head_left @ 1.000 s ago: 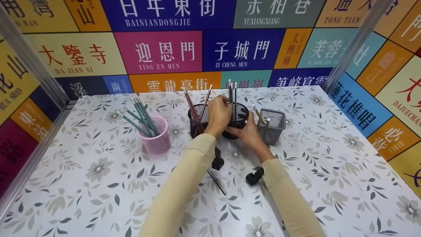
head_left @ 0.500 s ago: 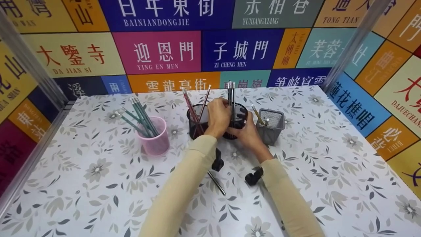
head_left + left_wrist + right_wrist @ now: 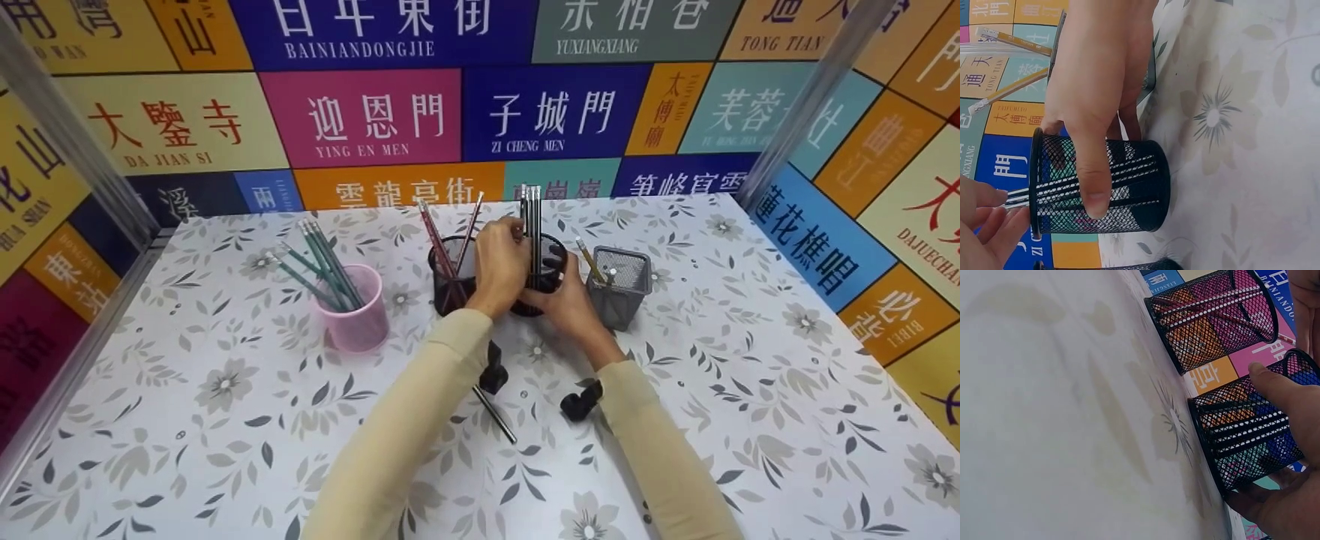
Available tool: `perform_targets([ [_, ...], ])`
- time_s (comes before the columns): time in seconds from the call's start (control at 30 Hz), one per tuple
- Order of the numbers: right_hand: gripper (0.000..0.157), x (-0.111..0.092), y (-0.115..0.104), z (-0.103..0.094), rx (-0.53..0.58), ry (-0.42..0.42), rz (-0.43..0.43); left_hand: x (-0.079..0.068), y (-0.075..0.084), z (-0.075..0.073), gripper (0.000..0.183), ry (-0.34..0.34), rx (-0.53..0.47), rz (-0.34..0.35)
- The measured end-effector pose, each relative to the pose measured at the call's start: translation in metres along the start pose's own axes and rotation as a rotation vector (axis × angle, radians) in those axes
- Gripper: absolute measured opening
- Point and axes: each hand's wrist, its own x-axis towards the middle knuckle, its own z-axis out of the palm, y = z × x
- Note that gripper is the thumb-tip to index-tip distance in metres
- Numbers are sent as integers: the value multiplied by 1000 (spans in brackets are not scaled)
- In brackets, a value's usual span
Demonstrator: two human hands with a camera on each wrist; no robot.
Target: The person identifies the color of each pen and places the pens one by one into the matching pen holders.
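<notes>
My left hand (image 3: pixel 501 259) pinches dark striped pencils (image 3: pixel 532 217) near the mouth of a black mesh pencil cup (image 3: pixel 1134 216). The pencils' lower parts show through the mesh in both wrist views. My right hand (image 3: pixel 570 296) grips that cup, its thumb (image 3: pixel 1095 185) along the near side and other fingers around the far side. Left of it stands a second black mesh cup (image 3: pixel 1207 320) with red pencils (image 3: pixel 439 240), partly behind my left hand. One loose dark pencil (image 3: pixel 495 416) lies on the table, its far end hidden by the left wrist.
A pink cup (image 3: pixel 360 322) with several green pencils (image 3: pixel 330 262) stands at the left. A square grey mesh holder (image 3: pixel 621 300) with yellow pencils (image 3: pixel 591 259) is close to my right hand. The floral-covered table (image 3: pixel 225 450) meets a sign-covered wall behind.
Both hands keep nearly the same place at the cup. The dark pencils now show a little closer together beside my left fingers. The other cups and the loose pencil stay put.
</notes>
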Motion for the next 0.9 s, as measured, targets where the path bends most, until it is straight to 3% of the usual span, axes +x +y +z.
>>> perform_targets([
  [0.13, 91, 1, -1, 0, -23, 4, -4, -7, 0, -3, 27, 5, -27, -5],
  [0.5, 95, -1, -1, 0, -32, 9, -21, -25, -8, -22, 21, -72, -27, -42],
  [0.73, 93, 1, -1, -1, -27, 6, -38, -36, -12, -31, 22, -146, -35, -48],
  [0.9, 93, 0, 1, -1, -53, 4, -15, -53, -14, -32, 15, -206, -19, -38],
])
